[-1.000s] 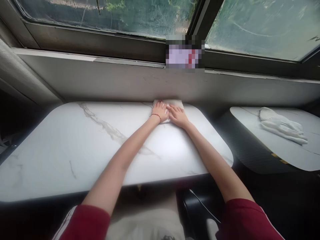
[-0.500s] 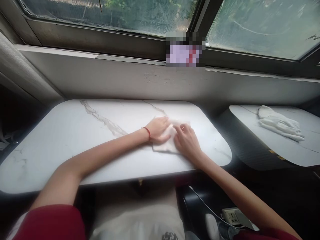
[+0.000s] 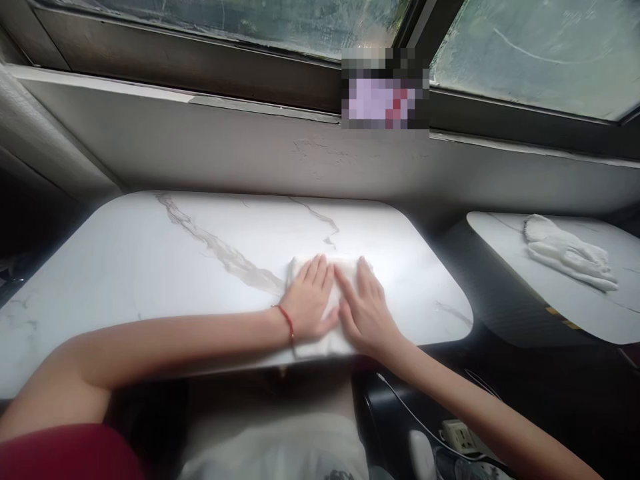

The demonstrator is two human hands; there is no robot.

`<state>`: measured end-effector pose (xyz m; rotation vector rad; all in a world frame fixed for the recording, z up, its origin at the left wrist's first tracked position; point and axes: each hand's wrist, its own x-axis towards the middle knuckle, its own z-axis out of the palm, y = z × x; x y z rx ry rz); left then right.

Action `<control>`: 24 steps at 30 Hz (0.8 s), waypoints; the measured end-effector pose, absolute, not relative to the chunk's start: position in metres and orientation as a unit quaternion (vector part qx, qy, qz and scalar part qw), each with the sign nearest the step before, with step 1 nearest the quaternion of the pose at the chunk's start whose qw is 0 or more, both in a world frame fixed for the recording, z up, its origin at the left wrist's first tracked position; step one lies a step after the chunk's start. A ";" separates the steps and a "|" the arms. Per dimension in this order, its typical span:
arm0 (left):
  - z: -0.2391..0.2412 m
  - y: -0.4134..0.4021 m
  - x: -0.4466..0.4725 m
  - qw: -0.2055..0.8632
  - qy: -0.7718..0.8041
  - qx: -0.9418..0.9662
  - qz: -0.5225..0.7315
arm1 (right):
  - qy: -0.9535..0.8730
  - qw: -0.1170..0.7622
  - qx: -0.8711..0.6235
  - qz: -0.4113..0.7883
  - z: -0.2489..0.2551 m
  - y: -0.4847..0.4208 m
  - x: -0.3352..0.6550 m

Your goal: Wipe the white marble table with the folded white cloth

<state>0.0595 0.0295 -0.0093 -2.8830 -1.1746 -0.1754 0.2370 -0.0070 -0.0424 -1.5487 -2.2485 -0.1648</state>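
A folded white cloth (image 3: pixel 325 345) lies flat on the white marble-patterned table (image 3: pixel 200 213), close to its front edge. My left hand (image 3: pixel 307 300), with a red bracelet at the wrist, rests flat on the cloth's left part, fingers stretched out. On the right part lies my right hand (image 3: pixel 367 310), palm down, its index finger spread from the others. The thumbs nearly meet over the middle of the cloth. Much of the cloth is hidden under both hands.
A second marbled table (image 3: pixel 615 313) stands to the right, with a crumpled white cloth (image 3: pixel 570 253) on it. Behind rises a wall (image 3: pixel 225 150) below windows. A power socket (image 3: pixel 457 437) and a white cable (image 3: pixel 410 407) are below at right.
Both hands and the cloth have come nearer to the table's front edge. My right hand's fingers, curled before, now lie stretched out on the cloth. The view has shifted slightly.
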 end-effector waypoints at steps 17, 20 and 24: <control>-0.015 0.174 -0.038 0.017 -0.474 -0.869 -0.138 | -0.805 0.159 -0.571 -0.014 -0.027 0.167 0.135; -0.014 0.190 -0.052 0.020 -0.480 -0.864 -0.150 | -0.812 0.175 -0.557 -0.030 -0.033 0.191 0.124; -0.013 0.203 -0.064 0.018 -0.491 -0.857 -0.153 | -0.823 0.191 -0.533 -0.040 -0.040 0.217 0.113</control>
